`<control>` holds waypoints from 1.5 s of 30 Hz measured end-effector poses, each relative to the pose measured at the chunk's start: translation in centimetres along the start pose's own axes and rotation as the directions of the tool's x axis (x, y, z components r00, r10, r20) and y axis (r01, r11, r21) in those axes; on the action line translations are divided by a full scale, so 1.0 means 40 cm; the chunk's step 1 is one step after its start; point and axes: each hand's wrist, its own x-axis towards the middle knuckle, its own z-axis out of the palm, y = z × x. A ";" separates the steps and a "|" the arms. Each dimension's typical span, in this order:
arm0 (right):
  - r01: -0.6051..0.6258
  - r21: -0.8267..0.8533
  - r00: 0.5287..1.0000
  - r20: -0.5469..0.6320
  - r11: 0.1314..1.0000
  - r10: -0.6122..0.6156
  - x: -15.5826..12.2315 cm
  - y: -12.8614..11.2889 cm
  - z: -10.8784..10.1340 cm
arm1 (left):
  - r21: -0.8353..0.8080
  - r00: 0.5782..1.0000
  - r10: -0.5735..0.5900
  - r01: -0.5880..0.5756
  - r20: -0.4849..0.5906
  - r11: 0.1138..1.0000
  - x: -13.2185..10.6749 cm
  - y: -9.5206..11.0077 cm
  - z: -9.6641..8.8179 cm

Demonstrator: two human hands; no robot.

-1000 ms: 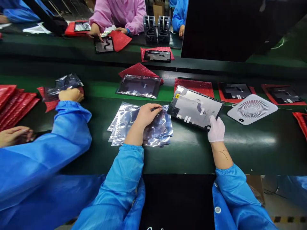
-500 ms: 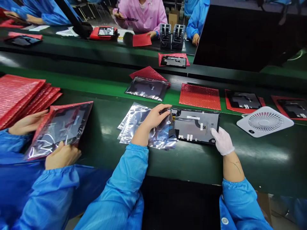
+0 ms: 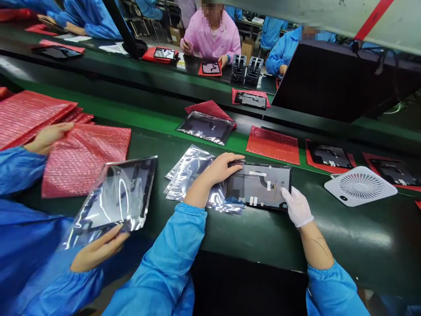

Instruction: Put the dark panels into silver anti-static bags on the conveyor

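Note:
My right hand [image 3: 298, 206], in a white glove, grips the right end of a tablet screen panel [image 3: 279, 177], its thumb on the grey back. The panel's left part lies inside a clear plastic bag [image 3: 235, 186]. At the bag's upper edge is my bare left hand [image 3: 225, 169], thumb and fingers closed on the film. Beneath it, several silvery bags [image 3: 189, 173] are fanned out on the dark green bench [image 3: 184, 230].
On my left a co-worker holds a bagged panel [image 3: 112, 197] and a red bubble-wrap pouch [image 3: 85, 162]. A white fan [image 3: 362, 186] stands right. Beyond lie another bagged panel [image 3: 207, 127], a red pouch [image 3: 272, 145] and panels on red pouches [image 3: 307, 153]. A black monitor [image 3: 332, 83] stands behind.
The panel has moved left, deeper into the bag, with my right hand. The co-worker's bagged panel has come away from its red pouch. The view has tilted up slightly.

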 end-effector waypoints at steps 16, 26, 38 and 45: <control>-0.019 0.310 0.987 0.156 0.950 -0.031 0.036 -0.119 0.317 | 0.193 0.966 0.170 -0.132 -0.194 0.972 -0.041 0.134 0.057; -0.150 0.214 0.987 -0.029 0.965 0.160 0.362 -0.047 0.094 | 0.366 0.823 0.362 -0.204 -0.439 0.908 -0.084 0.194 0.028; 0.013 -0.026 0.982 -0.189 1.000 -0.018 0.428 0.040 0.063 | 0.357 0.990 0.053 -0.097 0.131 0.929 -0.020 -0.007 0.113; -0.006 0.454 1.000 -0.003 0.891 0.008 0.398 -0.003 0.134 | 0.349 0.992 0.095 -0.119 0.085 0.930 -0.033 -0.009 0.113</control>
